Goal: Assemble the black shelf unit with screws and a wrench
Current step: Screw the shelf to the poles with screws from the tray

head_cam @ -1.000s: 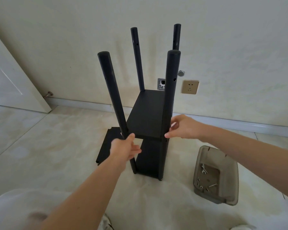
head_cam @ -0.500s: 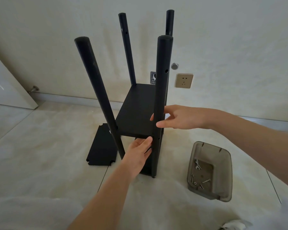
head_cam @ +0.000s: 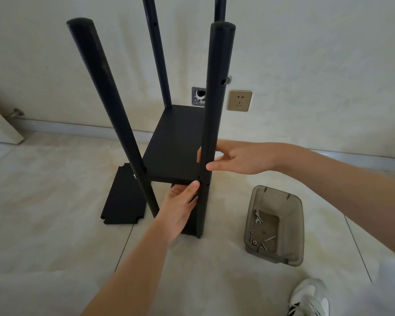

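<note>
The black shelf unit (head_cam: 176,144) stands on the floor with four upright poles and a shelf board at mid height. My right hand (head_cam: 235,158) grips the front right pole (head_cam: 214,99) just above the board, fingers behind it and thumb in front. Below the board's front edge, my left hand (head_cam: 180,206) reaches up with fairly straight fingers and touches the board's corner at that same pole. A loose black board (head_cam: 123,197) lies flat on the floor to the left. A small wrench (head_cam: 258,217) and several screws (head_cam: 269,238) lie in a grey plastic tray (head_cam: 294,226).
The tray sits on the floor right of the unit. A wall with a socket (head_cam: 240,100) runs close behind the shelf. A white door (head_cam: 0,126) is at far left. My white shoe (head_cam: 310,297) shows at bottom right.
My left hand left the front left pole and moved right, under the shelf board by the front right pole. My right hand closed round that pole. The view came closer.
</note>
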